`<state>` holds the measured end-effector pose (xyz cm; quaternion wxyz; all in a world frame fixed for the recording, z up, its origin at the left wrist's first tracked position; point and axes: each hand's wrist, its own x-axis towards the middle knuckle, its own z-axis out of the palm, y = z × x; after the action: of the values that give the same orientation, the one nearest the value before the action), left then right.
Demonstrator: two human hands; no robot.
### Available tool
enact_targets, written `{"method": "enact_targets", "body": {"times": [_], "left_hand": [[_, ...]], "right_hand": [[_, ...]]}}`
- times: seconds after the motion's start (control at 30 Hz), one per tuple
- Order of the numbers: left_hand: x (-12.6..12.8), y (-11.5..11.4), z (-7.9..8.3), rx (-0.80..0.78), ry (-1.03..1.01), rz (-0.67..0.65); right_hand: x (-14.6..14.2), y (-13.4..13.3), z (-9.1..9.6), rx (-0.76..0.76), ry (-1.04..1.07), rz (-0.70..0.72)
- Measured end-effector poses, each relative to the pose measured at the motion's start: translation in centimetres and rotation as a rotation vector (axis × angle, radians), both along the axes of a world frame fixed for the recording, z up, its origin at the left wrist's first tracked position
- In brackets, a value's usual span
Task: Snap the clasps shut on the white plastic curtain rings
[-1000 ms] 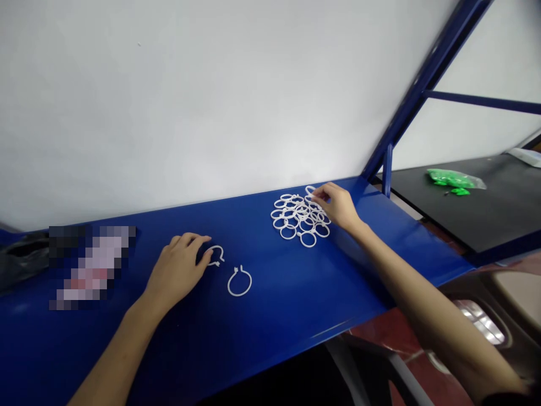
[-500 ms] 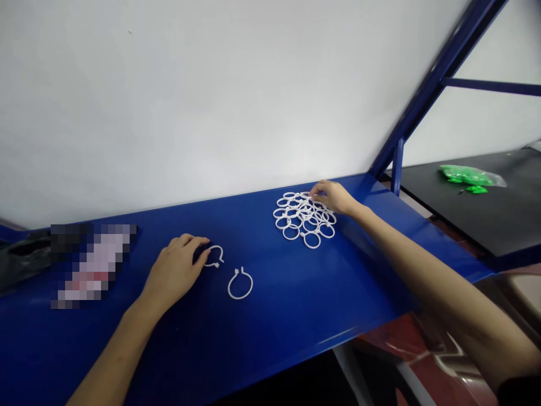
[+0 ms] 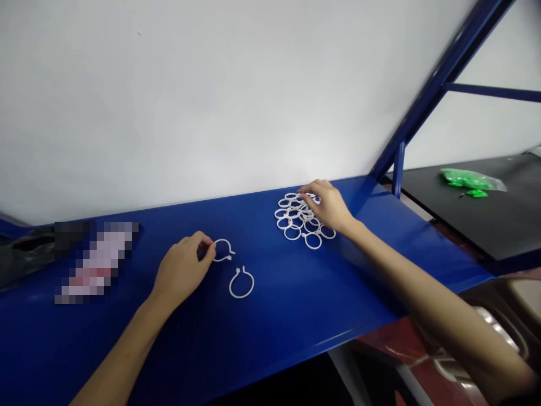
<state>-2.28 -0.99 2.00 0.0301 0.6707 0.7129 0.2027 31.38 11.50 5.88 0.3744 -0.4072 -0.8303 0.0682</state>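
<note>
While left hand (image 3: pixel 182 270) pinches a white ring (image 3: pixel 224 250), right hand (image 3: pixel 327 204) — fingers curled — touches the ring pile (image 3: pixel 301 219).

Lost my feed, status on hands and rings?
Left hand pinching one white ring. Right hand on ring pile. Loose ring between, nothing blocking.

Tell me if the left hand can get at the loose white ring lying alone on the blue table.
Probably yes: the lone ring lies just beside the left hand, with bare blue table between, though its fingers pinch another ring.
</note>
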Motion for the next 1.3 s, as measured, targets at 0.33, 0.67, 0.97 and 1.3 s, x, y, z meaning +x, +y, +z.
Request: {"method": "enact_targets", "body": {"times": [0.33,0.67,0.97,1.3], "left_hand": [[4.8,-2.5,0.8,0.354,-0.243,0.02],[5.6,-2.8,1.0,0.188,-0.302,-0.318],[5.7,-2.6,1.0,0.202,-0.34,-0.213],[5.6,-2.8,0.9,0.283,-0.29,-0.319]], "right_hand": [[-10.8,-10.7,-2.1,-0.637,0.297,0.344],[-9.9,-10.5,-2.7,-0.89,0.76,0.34],[-10.2,-10.7,-3.4,-0.982,0.736,0.419],[-9.9,-10.5,-2.8,-0.856,0.693,0.364]]}}
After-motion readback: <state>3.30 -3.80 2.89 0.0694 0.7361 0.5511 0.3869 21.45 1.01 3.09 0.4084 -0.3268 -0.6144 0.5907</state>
